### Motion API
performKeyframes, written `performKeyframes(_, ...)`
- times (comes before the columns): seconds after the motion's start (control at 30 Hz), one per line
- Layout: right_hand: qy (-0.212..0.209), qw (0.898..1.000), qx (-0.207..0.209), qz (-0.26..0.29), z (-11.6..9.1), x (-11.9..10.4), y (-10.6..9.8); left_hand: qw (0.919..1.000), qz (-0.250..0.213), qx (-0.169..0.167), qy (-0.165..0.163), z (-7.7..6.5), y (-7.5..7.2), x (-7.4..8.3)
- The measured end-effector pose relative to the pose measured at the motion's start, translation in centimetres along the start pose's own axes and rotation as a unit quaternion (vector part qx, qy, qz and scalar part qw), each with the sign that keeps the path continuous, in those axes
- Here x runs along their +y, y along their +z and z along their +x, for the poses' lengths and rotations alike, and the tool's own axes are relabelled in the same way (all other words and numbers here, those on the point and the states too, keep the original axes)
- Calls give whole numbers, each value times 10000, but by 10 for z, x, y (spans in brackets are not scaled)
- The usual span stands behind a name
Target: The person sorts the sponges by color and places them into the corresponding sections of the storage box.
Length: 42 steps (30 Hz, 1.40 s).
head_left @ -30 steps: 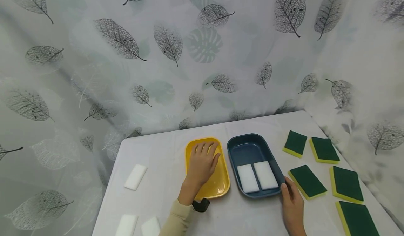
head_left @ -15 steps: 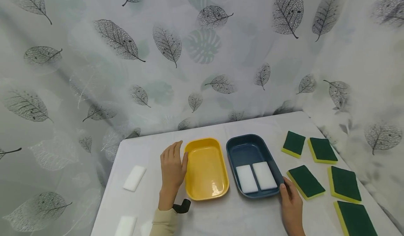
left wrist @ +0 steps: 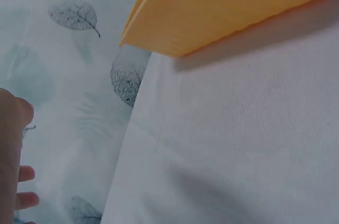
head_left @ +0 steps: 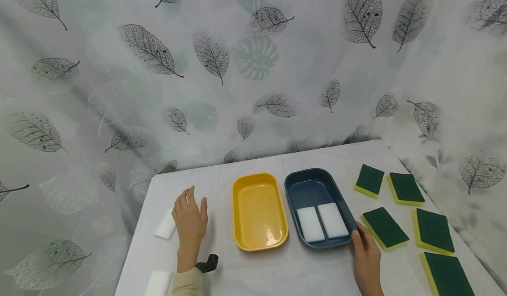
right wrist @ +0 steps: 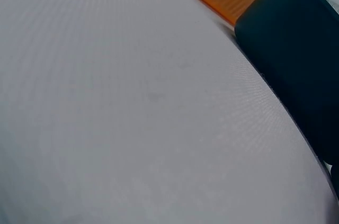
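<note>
My left hand (head_left: 190, 219) hovers with loosely extended fingers over the left of the table, holding nothing. Its thumb side and fingertips show at the left edge of the left wrist view. Partly behind it lies a white melamine sponge (head_left: 164, 226). At the near right corner of a dark blue tray (head_left: 310, 190), my right hand (head_left: 367, 261) grips the rim, thumb on the near side. Two white sponges (head_left: 310, 224) lie side by side in that tray's near half. Left of it stands a yellow tray (head_left: 259, 212) with nothing in it.
Several green-and-yellow scouring sponges (head_left: 385, 228) are spread on the right of the table. Another white sponge (head_left: 158, 283) lies at the near left. A leaf-printed curtain (head_left: 245, 89) hangs behind the white-covered table (head_left: 261, 274).
My left hand has moved left, from over the yellow tray to beside the far white sponge. My right hand stays at the blue tray's corner.
</note>
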State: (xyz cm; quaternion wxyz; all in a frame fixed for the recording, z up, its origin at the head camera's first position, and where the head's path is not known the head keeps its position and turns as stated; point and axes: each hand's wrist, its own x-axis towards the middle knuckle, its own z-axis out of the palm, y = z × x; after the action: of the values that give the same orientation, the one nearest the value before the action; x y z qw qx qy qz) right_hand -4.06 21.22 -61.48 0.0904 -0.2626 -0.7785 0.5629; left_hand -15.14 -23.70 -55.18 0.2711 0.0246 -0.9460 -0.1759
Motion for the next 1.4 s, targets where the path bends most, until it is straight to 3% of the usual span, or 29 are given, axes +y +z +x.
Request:
performKeyframes(0.17,-26,10000,29,22,0,1,0,9976,162,-431,-526,-4,-2,-19)
performKeyframes(0.37,-30,10000,24,18,1,2,1,9853,361,-1130,-1231,-8,-4,-37)
performKeyframes(0.57,-19,10000,17,11,0,1,1,9752,480,-1437,-1613,-10,-3,-52)
performKeyframes(0.77,-29,10000,32,3,-1,-1,0,9639,512,-1769,-1923,-14,-3,-55)
performKeyframes(1.17,91,9998,-148,81,0,0,-1,9587,702,-1946,-1952,-24,3,-60)
performKeyframes(1.4,65,9999,-149,39,0,0,-2,9634,830,-1785,-1820,-25,2,-61)
